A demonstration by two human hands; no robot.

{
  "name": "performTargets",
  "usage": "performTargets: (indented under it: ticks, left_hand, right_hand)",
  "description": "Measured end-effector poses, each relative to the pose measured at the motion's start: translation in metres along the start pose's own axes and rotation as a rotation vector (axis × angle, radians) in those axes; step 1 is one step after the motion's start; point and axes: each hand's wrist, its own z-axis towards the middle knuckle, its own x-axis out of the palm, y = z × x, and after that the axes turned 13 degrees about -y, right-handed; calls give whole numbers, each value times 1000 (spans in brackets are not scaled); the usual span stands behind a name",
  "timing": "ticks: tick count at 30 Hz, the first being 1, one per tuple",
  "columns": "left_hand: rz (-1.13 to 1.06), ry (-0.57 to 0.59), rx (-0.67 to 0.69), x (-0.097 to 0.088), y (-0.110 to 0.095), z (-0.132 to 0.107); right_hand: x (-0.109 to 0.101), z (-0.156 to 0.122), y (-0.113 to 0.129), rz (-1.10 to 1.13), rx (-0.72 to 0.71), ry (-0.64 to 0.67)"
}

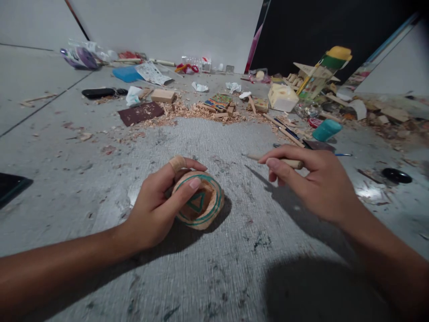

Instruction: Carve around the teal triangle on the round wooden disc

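Observation:
My left hand (164, 197) grips a small carved wooden piece (211, 203), thumb on its face and fingers round its far side. A green ring and a green triangle mark the hollowed face of the wood, which is tilted up toward me. A bandage (177, 163) wraps one finger of that hand. To the right, my right hand (301, 179) pinches a thin tool with a wooden handle (294, 164) like a pen. Its narrow tip points left, apart from the wood; I cannot tell the tip's exact kind.
Wood shavings and scraps (197, 112) lie in a band ahead. Near them are sandpaper (142, 113), a wood block (163, 95), a teal container (327, 129) and a yellow-capped jar (330, 67). A black oval object (397, 175) lies at right, a dark flat object (13, 188) at left.

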Motion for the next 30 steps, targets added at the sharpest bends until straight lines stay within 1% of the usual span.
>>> performTargets:
  ticks: [2,3,4,7,10,12,14,16,19,23,25,30]
  left_hand:
    - [11,-4,-3,0,0,-1]
    - [13,-1,-7,-1,0,-1]
    - [12,3,-10,-1,0,-1]
    - [24,14,-5,-2,0,-1]
    - [38,29,1,-2,0,-1]
    - [47,38,0,-2,1,-1]
    - [58,36,-8,-3,2,-2]
    - [65,38,-26,-3,3,-2]
    - [69,36,-65,-2,2,-1]
    - [75,13,-96,1,-2,2]
    - [81,2,-101,3,-4,4]
    - [75,-15,-115,5,-5,6]
  right_hand:
    - [-7,-3,5,18,19,111]
    - [-9,-5,6,11,7,134]
    - [-11,-9,6,-1,-19,137]
    - [-10,-21,1,0,-164,78]
    - [-7,-32,-9,32,-250,86]
    - [-6,-38,-15,14,-301,91]
    - [-5,-41,-19,-8,-372,130]
    - [-6,-43,-20,-25,-415,207]
    - [-8,-43,-19,-37,-404,293]
    - [-10,-41,-17,-33,-377,280]
    - [-10,-41,-15,-70,-400,286]
    - [-5,-52,-14,-188,-385,285]
